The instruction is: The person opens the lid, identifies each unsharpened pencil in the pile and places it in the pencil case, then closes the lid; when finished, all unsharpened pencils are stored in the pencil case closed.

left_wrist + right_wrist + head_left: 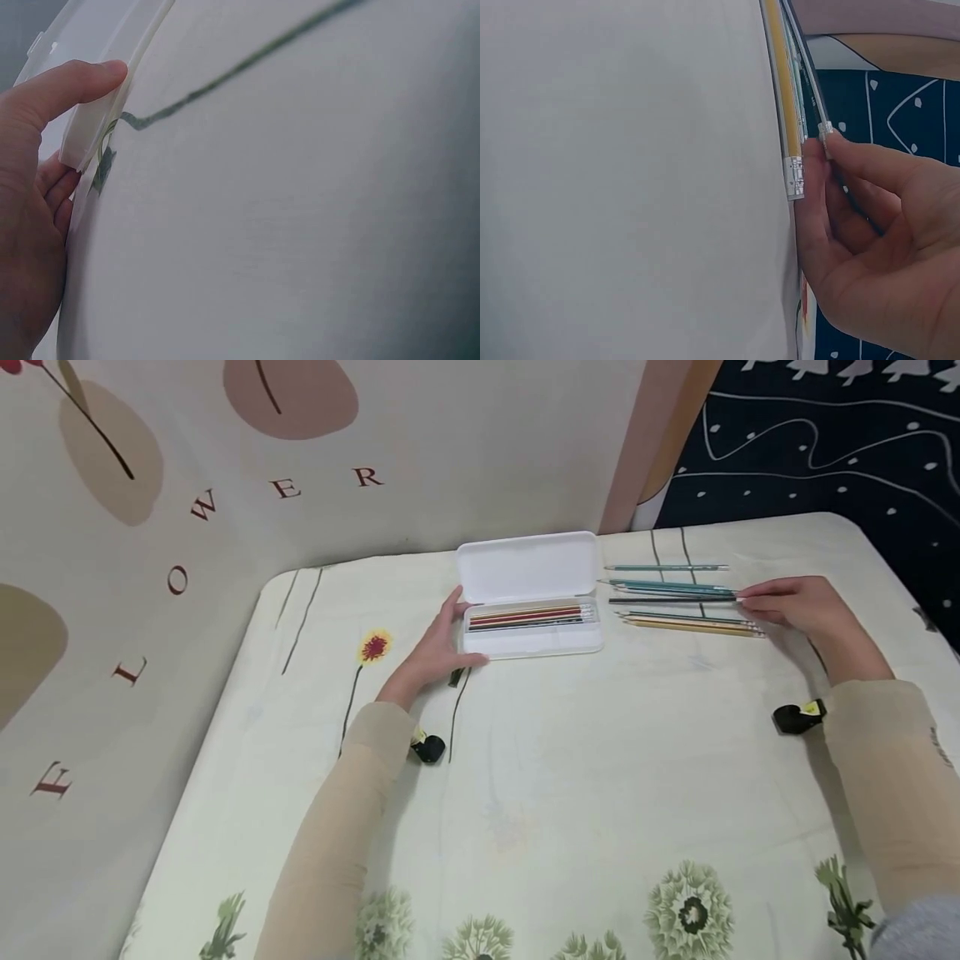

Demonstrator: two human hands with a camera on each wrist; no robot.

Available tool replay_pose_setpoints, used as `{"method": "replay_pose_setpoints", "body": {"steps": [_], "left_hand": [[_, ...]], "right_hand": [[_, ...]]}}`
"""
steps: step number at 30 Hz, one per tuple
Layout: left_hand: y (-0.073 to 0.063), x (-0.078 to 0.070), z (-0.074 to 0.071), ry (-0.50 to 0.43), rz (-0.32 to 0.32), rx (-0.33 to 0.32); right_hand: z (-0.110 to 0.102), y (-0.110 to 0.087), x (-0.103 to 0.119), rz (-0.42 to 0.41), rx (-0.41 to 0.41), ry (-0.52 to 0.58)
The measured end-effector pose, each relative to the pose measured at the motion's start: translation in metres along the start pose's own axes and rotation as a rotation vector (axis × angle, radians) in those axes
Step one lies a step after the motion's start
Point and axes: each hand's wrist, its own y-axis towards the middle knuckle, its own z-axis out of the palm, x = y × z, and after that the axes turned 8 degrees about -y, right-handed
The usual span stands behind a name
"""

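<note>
A white pencil case (525, 649) lies with its lid (528, 568) raised at the back. Several pencils (525, 618) in red, yellow and dark colours lie side by side in it. My left hand (433, 652) grips the case's left end, with the thumb (97, 79) on its near edge and the other fingers round the far side. To the right, my right hand (817, 610) pinches a dark pencil (667, 601) near its silver ferrule end. Teal pencils (667, 586) lie just beyond it, and yellow pencils (693, 626) lie nearer to me.
One more teal pencil (667, 567) lies apart at the back. A flowered cloth (562, 760) covers the surface. Behind stand a pale lettered backdrop (465, 452) and a dark patterned cloth (810, 452). Small black devices (798, 718) sit at both wrists.
</note>
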Motion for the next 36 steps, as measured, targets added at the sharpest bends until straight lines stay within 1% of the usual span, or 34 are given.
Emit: {"method": "replay_pose_setpoints", "body": {"steps": [3,5,11,16,20,23,27,34,36], "left_hand": [[0.000,0.000,0.000,0.006,-0.002,-0.001],[0.000,0.000,0.000,0.008,-0.002,-0.002],[0.000,0.000,0.001,0.007,0.003,-0.002],[0.001,0.001,0.000,0.011,0.003,0.000],[0.001,0.001,0.000,0.010,0.007,0.001],[0.001,0.002,0.000,0.009,0.007,0.003],[0.001,0.002,0.000,0.007,0.000,0.002],[0.001,0.002,0.000,0.003,-0.009,-0.002],[0.001,0.002,0.000,0.003,-0.012,-0.002]], "right_hand": [[-0.001,0.000,0.003,0.007,0.032,0.153],[-0.002,-0.001,0.005,0.004,0.048,0.218],[-0.006,-0.001,0.011,0.032,0.038,0.284],[-0.010,-0.003,0.016,0.030,0.022,0.352],[-0.014,-0.007,0.019,0.036,0.023,0.368],[-0.016,-0.009,0.022,0.022,0.013,0.376],[-0.018,-0.013,0.026,-0.002,0.006,0.464],[-0.022,-0.018,0.034,-0.020,-0.017,0.591],[-0.023,-0.019,0.036,-0.028,-0.022,0.654]]}}
